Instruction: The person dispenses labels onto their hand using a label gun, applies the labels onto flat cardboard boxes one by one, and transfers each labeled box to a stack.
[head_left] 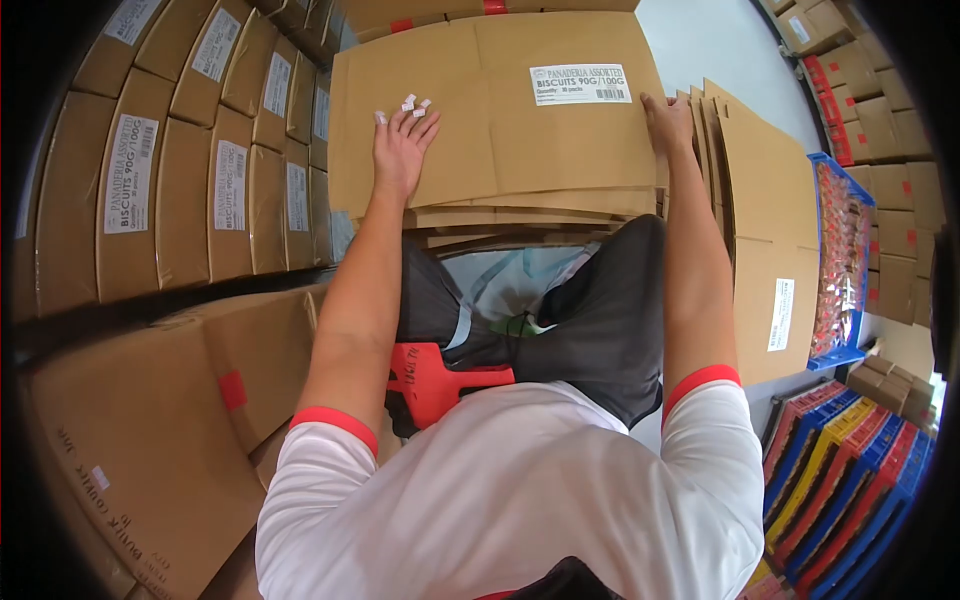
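A flattened biscuit carton (450,150) lies directly under the left hand (402,155) and just left of most of the right hand (668,125), on top of a stack of flattened cartons (540,212) in front of the person's knees. The left hand rests palm down on the brown board, inward from its left edge, with fingers loosely spread. Small white pieces (409,103) sit at several of its fingertips; whether they are tape or stickers, I cannot tell. The right hand is at the middle of the carton's right edge, fingers bent; whether it pinches the board there, I cannot tell.

A white label (580,85) reading "Panaderia Assorted Biscuits 90g/100g" lies near the carton's far right corner, beyond both wrists and closer to the right hand. Just beside that hand, more flattened cartons (775,230) lean in a row, the outermost bearing a label near its bottom edge. Past them stands a blue crate (850,353) of red-toned packets (832,260).

Closed biscuit cartons (130,180) are stacked to the left, well apart from the left hand. A red plastic piece (420,378) with black handwriting shows beside the person's lap.
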